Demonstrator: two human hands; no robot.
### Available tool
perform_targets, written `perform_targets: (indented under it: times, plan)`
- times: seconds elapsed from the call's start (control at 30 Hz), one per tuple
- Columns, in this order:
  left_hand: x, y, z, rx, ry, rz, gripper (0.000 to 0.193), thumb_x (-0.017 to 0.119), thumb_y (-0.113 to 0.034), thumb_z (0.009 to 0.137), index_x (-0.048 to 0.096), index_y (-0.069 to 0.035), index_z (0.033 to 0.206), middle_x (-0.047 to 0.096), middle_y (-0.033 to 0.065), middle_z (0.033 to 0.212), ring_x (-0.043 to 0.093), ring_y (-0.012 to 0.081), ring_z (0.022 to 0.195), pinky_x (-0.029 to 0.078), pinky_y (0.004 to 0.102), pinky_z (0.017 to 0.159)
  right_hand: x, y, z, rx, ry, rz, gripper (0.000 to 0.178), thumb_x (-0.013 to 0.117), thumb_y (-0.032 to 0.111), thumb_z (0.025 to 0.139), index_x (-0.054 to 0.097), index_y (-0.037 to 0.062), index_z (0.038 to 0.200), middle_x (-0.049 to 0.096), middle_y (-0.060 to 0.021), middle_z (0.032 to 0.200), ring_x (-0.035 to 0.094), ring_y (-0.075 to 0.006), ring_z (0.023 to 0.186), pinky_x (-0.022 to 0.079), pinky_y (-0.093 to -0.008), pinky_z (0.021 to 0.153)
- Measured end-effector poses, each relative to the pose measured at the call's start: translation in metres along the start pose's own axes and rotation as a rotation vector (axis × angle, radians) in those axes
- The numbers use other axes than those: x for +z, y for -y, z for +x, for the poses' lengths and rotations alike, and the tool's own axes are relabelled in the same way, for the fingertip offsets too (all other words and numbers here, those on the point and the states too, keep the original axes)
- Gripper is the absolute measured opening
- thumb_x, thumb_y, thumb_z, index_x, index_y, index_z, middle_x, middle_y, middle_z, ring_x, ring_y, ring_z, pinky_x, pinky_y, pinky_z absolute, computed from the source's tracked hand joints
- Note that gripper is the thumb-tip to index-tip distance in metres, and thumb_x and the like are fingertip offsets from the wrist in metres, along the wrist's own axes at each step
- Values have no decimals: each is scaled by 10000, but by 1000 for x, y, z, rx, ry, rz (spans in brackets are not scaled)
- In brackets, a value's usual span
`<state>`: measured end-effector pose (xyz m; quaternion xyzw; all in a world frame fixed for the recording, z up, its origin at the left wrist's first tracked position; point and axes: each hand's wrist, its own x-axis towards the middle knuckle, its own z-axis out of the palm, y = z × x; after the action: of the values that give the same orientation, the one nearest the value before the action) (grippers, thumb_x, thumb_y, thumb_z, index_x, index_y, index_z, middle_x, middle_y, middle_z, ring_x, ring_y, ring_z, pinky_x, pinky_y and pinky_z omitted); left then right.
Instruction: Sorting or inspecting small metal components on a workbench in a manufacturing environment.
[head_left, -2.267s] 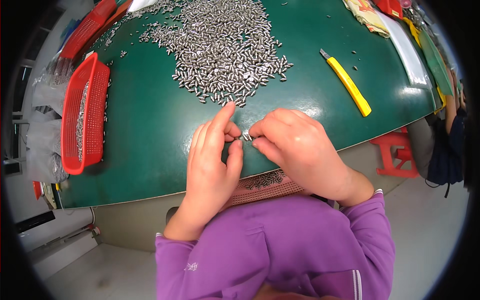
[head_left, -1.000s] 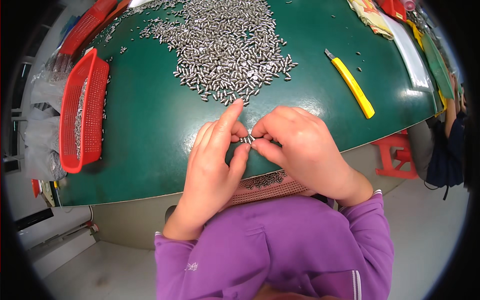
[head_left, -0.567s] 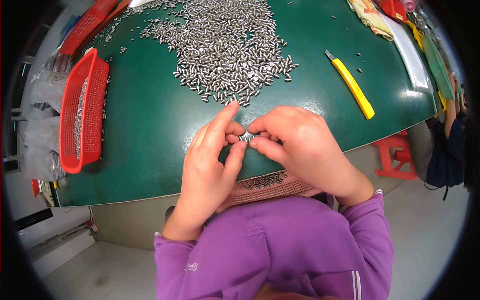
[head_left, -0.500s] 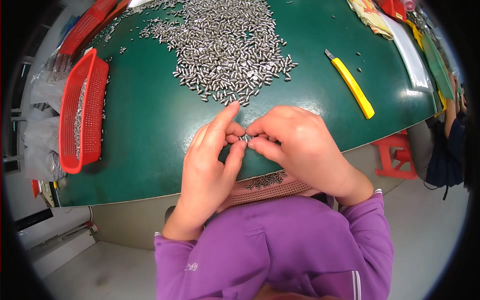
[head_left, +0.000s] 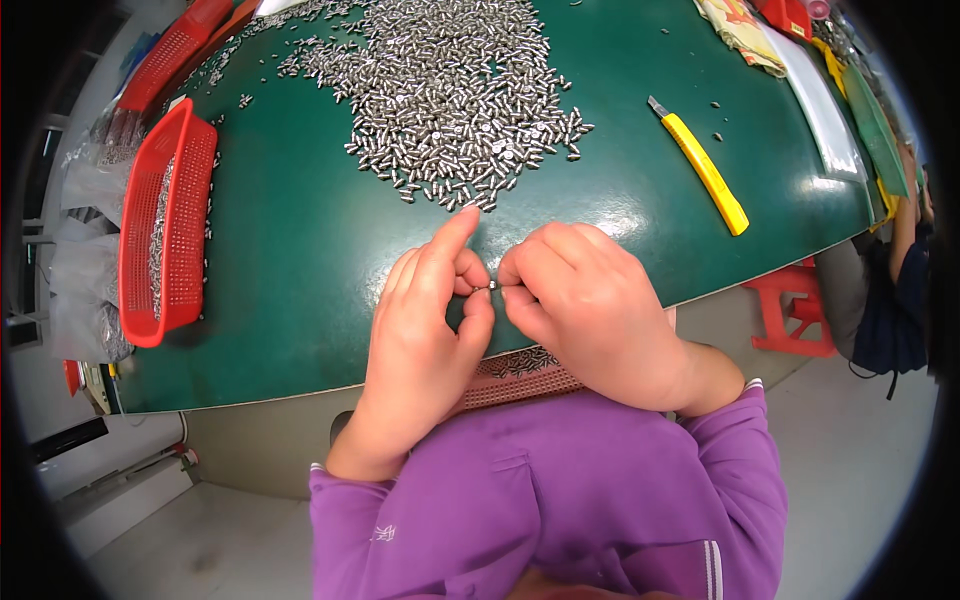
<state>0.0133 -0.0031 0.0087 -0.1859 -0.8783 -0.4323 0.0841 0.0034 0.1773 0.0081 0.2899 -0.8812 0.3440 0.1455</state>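
Observation:
Between the thumb and fingers of my left hand [head_left: 415, 315] is a small silvery metal piece [head_left: 491, 286], one end showing past the fingertips. The left index finger points up and away from the pinch. My right hand [head_left: 595, 305] is closed just right of the piece, thumb and fingers bent together; whatever they hold, if anything, is hidden. Beyond both hands a big heap of small, pointed metal pieces [head_left: 450, 95] covers the green tabletop [head_left: 290, 260]. Under my wrists, at the table's near edge, a pink perforated basket [head_left: 515, 388] contains more such pieces.
A red perforated basket [head_left: 190, 250] with metal pieces stands at left beside clear plastic bags [head_left: 85, 265]. A yellow utility knife [head_left: 705, 175], blade out, lies to the right. Beyond the right edge are a red stool [head_left: 790, 310] and another person's arm [head_left: 903, 210].
My right hand has drawn slightly right and down, its fingers curling more. The left hand has shifted a little right, still pinching.

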Motion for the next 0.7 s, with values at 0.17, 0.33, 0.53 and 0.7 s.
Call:
perform_targets:
  times: [0.17,0.33,0.53,0.7]
  plan:
    - [-2,0,0,19,-1,5,719,674,148,767,494,-7,1446,624,71,913,610,225,847,522,365,778,-1,-2,4,-24,15,25,202,724,27,752,563,62,869,526,-101,833,560,-290,788,492,-390,699]
    - [-6,-1,0,-10,55,-44,802,668,155,779,422,-20,1522,617,92,1011,600,207,866,536,348,805,-5,-6,3,-3,57,131,240,739,13,757,590,45,943,548,-114,872,575,-313,828,493,-407,738]
    - [-6,8,-5,-84,-1,-180,800,568,163,807,355,-9,1558,586,115,1146,589,167,899,530,306,824,-9,-2,7,-9,62,148,275,738,4,767,606,41,1006,562,-114,904,578,-322,847,493,-421,753]
    - [-2,14,-6,-121,-132,-314,743,494,166,817,377,12,1534,575,115,1179,582,157,928,514,277,822,-1,-4,9,-48,107,176,200,733,58,795,616,43,956,549,-111,909,580,-319,849,500,-412,754]
